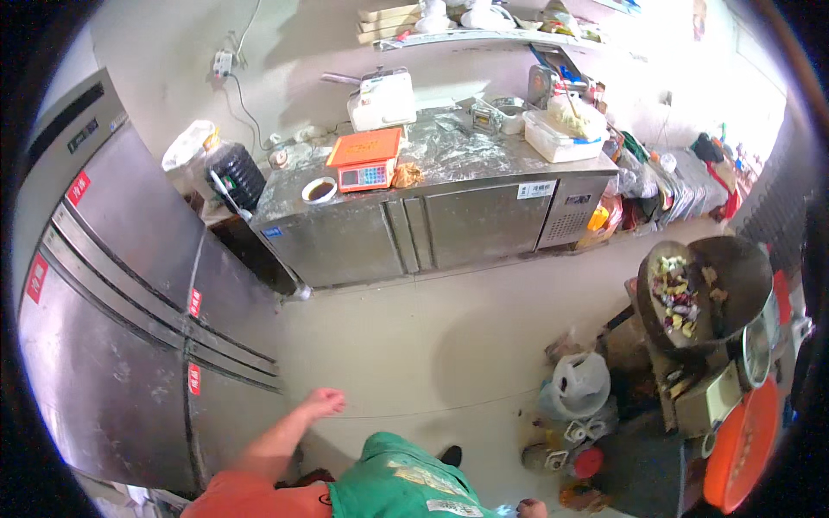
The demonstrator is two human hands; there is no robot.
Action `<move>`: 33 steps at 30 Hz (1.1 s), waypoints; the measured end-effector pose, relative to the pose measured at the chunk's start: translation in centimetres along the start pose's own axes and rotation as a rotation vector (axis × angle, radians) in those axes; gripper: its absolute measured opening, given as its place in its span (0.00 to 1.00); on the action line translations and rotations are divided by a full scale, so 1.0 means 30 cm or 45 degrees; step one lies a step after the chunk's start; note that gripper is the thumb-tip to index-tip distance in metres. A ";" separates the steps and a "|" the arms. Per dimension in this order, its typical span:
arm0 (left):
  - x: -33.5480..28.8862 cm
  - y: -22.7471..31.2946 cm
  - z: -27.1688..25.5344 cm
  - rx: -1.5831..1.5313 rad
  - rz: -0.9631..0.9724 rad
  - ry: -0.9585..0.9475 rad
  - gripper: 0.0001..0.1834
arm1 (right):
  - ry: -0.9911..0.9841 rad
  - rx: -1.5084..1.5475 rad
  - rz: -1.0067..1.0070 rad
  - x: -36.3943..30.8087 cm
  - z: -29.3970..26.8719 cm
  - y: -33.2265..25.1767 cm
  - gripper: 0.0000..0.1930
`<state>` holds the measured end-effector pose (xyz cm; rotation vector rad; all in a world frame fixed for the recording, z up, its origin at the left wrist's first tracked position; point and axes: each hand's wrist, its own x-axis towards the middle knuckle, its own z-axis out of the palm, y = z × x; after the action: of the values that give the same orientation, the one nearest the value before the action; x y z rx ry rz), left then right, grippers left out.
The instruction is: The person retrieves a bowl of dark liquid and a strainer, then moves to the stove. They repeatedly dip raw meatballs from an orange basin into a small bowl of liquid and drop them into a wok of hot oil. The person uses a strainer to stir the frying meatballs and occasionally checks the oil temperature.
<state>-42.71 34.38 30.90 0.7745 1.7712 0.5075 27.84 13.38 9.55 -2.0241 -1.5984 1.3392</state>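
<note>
Right up close, a green apron [406, 479] was worn over an orange shirt, and the right hand [531, 508] was mostly cut off by the lower edge, so whether its fingers were clenched, released or wrapped round something can't be told. The left hand [324, 401] was held out over the floor [380, 345]; its fingers looked kinda curled, no object could be seen in them, and whether they were properly clenched can't be told either. Nearest to the right hand, some jugs [535, 456] were bunched on the floor with a white bag [596, 380] just behind. The fridge [138, 198], nearest to the left hand, was parked along the left side, doors shut, not touched by the fingers as far as could be seen. Over on the right, an orange basin [741, 445] was propped by a wok [751, 289] where chopped bits [676, 293] had already been put. Farther off, the counter [319, 246] was messy with white powder [449, 147], so some prep seemed done there, and dark liquid was already sitting in a bowl [319, 191] beside the scale [364, 173]. Nothing had been set on the scale's orange top, so any weighing was judged not underway, and clearing up looked pretty much undone.
</note>
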 end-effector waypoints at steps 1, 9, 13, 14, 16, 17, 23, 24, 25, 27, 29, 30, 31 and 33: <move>0.029 -0.017 -0.048 -0.084 -0.115 0.069 0.22 | 0.092 -0.214 -0.164 0.019 -0.035 0.017 0.19; 0.412 -0.035 -0.434 -0.668 -0.244 0.541 0.13 | 0.076 -0.789 0.145 0.274 -0.295 -0.094 0.17; 0.650 0.117 -0.534 -0.323 -0.125 0.592 0.11 | 0.131 -0.491 0.198 0.294 -0.207 -0.333 0.21; 0.684 0.157 -0.543 -0.172 0.002 0.557 0.11 | 0.128 -0.415 0.163 0.306 -0.186 -0.399 0.22; 0.749 0.258 -0.546 0.174 0.370 0.698 0.09 | 0.054 -0.232 0.390 0.262 -0.081 -0.540 0.21; 0.770 0.307 -0.550 0.347 0.548 0.732 0.09 | 0.042 -0.172 0.436 0.255 -0.039 -0.608 0.21; 0.804 0.618 -0.567 0.634 0.623 0.448 0.09 | 0.118 -0.030 0.488 0.308 0.087 -0.931 0.20; 0.815 0.675 -0.529 0.702 0.489 0.390 0.11 | 0.154 -0.009 0.497 0.314 0.094 -0.969 0.20; 0.831 0.730 -0.473 0.810 0.539 0.305 0.13 | 0.187 0.012 0.512 0.319 0.101 -1.000 0.20; 0.839 0.822 -0.330 0.868 0.661 0.065 0.15 | 0.244 0.061 0.545 0.328 0.111 -1.045 0.20; 0.835 0.896 -0.166 0.832 0.809 -0.209 0.14 | 0.284 0.111 0.574 0.346 0.122 -1.058 0.19; 0.829 0.922 -0.102 0.865 0.863 -0.332 0.14 | 0.301 0.144 0.590 0.363 0.130 -1.050 0.19; 0.836 0.956 -0.056 0.896 0.891 -0.390 0.13 | 0.315 0.174 0.606 0.385 0.138 -1.034 0.19; 0.828 0.976 0.021 0.964 0.911 -0.518 0.14 | 0.329 0.250 0.634 0.432 0.171 -0.972 0.19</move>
<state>-39.68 72.56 33.77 1.9230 1.2413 0.0852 4.85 33.78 19.48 -2.4381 -0.8488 1.2488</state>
